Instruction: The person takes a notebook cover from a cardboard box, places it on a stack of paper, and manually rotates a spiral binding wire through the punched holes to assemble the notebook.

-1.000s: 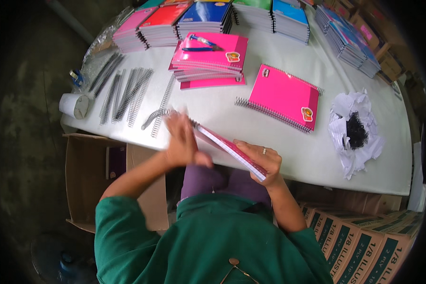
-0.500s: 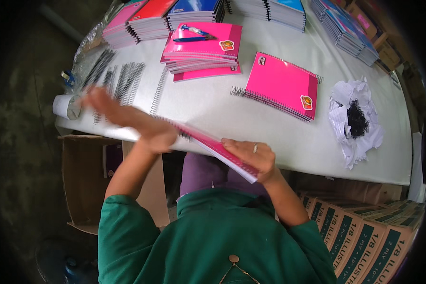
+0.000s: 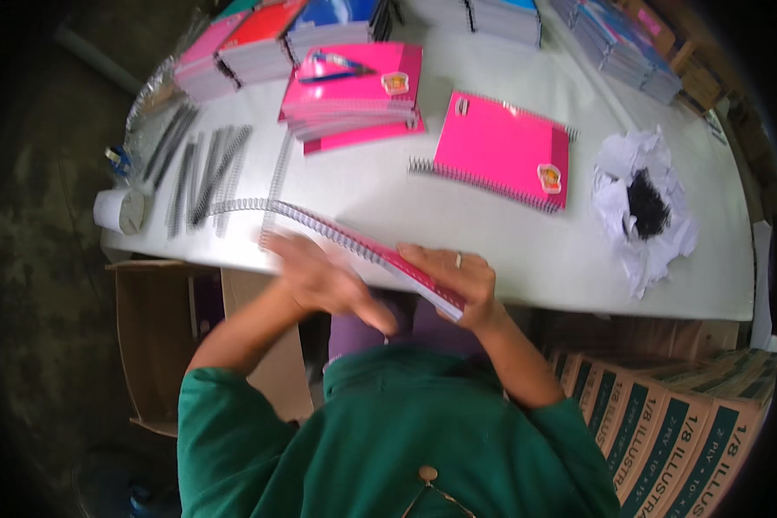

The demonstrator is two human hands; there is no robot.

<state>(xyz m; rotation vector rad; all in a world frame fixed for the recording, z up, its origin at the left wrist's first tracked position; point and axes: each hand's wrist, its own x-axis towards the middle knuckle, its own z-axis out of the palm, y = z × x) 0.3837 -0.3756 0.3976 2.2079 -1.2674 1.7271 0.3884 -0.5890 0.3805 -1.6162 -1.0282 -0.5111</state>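
Right hand (image 3: 462, 281) grips pink notebook (image 3: 403, 268), centre of view; wire coil (image 3: 324, 229) along its edge runs toward 10 o'clock — left hand (image 3: 321, 281) blurred, fingers spread, at notebook's 9 o'clock — coil contact unclear.

Flat white-covered table (image 3: 509, 259) before the person. Thin pink paper notebook (image 3: 395, 264) over its near edge; long grey metal coil (image 3: 246, 205) runs leftward along and past it. Beyond: stack of flat pink notebooks (image 3: 354, 108), blue-handled metal pliers (image 3: 335, 76) on top. Right of stack: rectangular pink coil-bound notebooks (image 3: 501, 147); farther right, crumpled white paper (image 3: 617, 177), black wiry tangle (image 3: 647, 207) in it. Left of stack: loose grey metal coils (image 3: 186, 186); white cylindrical roll (image 3: 116, 212) left of these. Below table's left edge: open brown cardboard box (image 3: 160, 345).
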